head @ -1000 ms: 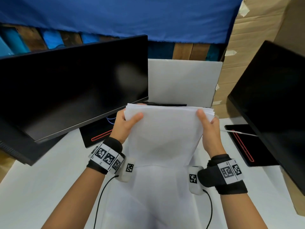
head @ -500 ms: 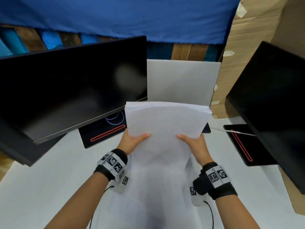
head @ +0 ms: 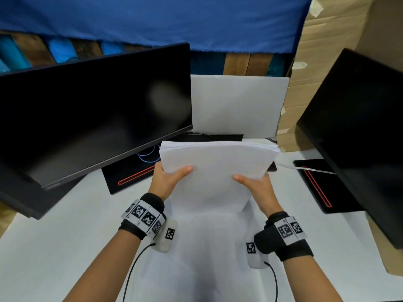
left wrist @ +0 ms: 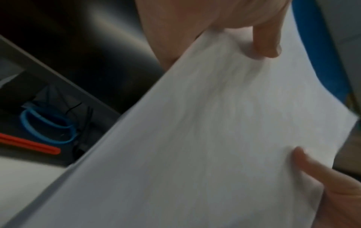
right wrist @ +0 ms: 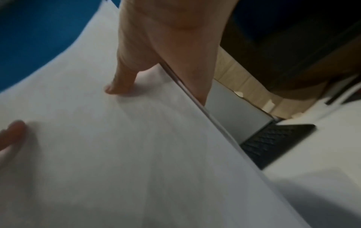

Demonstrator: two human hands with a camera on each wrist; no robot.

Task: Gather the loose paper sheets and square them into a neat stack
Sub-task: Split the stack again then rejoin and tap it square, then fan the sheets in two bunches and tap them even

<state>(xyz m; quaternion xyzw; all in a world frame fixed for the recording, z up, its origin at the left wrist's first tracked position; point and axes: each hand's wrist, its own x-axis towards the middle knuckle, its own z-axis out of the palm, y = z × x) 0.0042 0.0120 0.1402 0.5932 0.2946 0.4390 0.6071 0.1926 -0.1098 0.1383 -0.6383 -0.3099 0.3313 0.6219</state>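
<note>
Both hands [head: 214, 184] gripping paper stack [head: 218, 164] — monitors [head: 93, 110] flanking, laptop [head: 237, 105] behind

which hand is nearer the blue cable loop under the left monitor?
Left. The left hand grips the paper stack's left edge, just right of the blue cable loop. The right hand grips the opposite edge, across the stack.

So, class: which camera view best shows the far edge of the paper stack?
The head view: the paper stack shows its whole far edge, sheets slightly fanned at the right corner. The left wrist view shows only its blurred face and left edge; the right wrist view shows its right edge.
</note>
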